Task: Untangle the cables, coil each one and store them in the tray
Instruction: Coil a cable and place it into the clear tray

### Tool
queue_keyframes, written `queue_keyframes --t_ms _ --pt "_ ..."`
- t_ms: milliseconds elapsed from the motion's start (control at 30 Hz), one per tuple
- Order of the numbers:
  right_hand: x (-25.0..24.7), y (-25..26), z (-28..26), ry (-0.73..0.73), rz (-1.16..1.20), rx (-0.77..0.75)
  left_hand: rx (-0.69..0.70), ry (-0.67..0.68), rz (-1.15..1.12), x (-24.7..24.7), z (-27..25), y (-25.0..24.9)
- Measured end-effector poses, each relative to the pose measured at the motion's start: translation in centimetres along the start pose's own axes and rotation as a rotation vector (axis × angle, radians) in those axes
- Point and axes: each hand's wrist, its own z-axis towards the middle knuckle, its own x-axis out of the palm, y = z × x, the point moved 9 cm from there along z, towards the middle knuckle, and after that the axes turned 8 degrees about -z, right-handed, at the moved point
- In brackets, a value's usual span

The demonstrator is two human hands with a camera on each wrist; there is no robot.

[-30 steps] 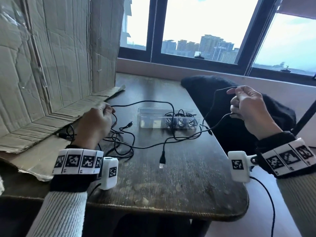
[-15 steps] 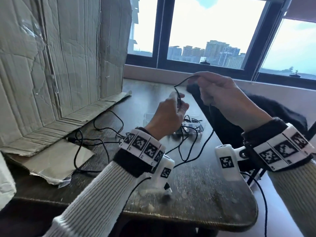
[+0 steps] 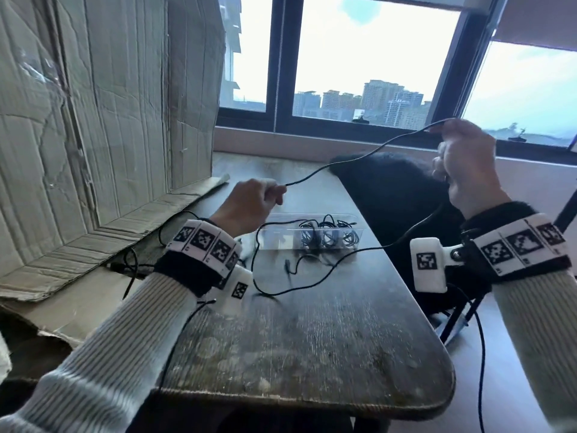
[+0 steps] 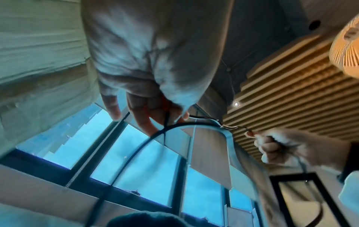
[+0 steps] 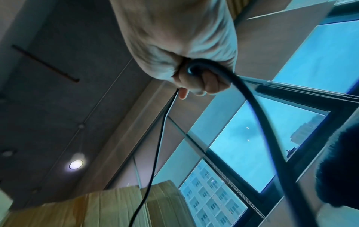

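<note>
Against the left side, a big creased cardboard sheet [image 3: 93, 120], standing upright with its lower flap lying over the table edge. Under everything, a dark worn wooden table [image 3: 312, 354]; beyond its right edge, a dark fuzzy seat [image 3: 390, 189]. Near the far middle of the table, a clear plastic tray [image 3: 281, 239] holding several coiled black cables [image 3: 327, 237] in its right part. On the tabletop left of the tray and beside the cardboard flap, more loose black cable [image 3: 134, 267], still tangled.

Raised above the table, both hands, well apart. Left hand [image 3: 253, 203] with fingers curled, pinching one black cable [image 3: 359, 157] near its end. Right hand [image 3: 465, 167] higher and nearer the window, fingers curled round the same cable, pinching it at the top. Between the hands, the cable strung in a shallow arc; below the right hand, the rest dropping down to the table and looping in front of the tray.
</note>
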Motion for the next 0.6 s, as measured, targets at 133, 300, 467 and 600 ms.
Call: queue_keyframes --t_ms 133,300,467,600 --pt "-1.7 -1.5 1.1 -0.064 0.042 0.017 -0.086 0.035 -0.009 -0.5 -0.5 3.0" --pt "-2.5 -3.5 1.8 -0.087 0.354 0.174 -0.167 -0.001 0.002 -1.5 -1.1 5.5" --pt "-0.3 -3.8 1.3 0.097 0.746 0.283 -0.207 0.030 -0.002 -1.6 -1.4 7.1" --pt "2.3 -3.6 1.0 0.297 1.074 0.329 -0.222 0.041 -0.073 -1.3 -1.5 7.2"
